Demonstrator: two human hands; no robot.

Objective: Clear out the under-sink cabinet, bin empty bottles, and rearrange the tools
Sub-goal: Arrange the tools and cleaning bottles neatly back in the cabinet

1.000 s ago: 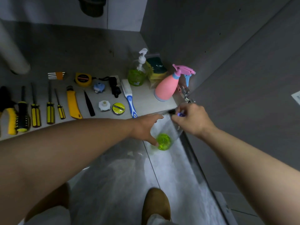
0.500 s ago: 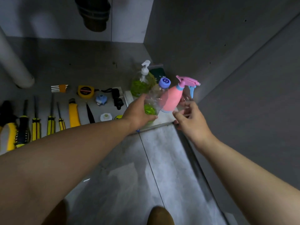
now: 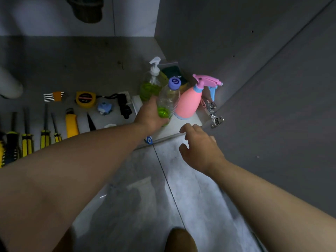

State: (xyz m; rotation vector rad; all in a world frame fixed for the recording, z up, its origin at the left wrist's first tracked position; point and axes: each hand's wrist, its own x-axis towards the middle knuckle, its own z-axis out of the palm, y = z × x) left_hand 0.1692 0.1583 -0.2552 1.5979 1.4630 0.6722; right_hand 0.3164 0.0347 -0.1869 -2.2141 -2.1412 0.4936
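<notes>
Curled round the lower part of a clear bottle [image 3: 168,99] with a purple cap and a little green liquid, the left hand [image 3: 148,116] holds it tilted at the frame's centre, between a green pump bottle [image 3: 151,86] and a pink spray bottle [image 3: 188,103]. The right hand [image 3: 200,148], fingers loose and holding nothing, hovers right of centre. Screwdrivers [image 3: 27,139] lie in a row at the left edge.

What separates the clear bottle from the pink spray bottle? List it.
The clear bottle is see-through with green liquid at the bottom; the pink spray bottle is opaque. The clear bottle has a purple cap; the pink spray bottle a trigger head. The left hand grips the clear bottle; the pink spray bottle stands free. They are side by side.
</notes>
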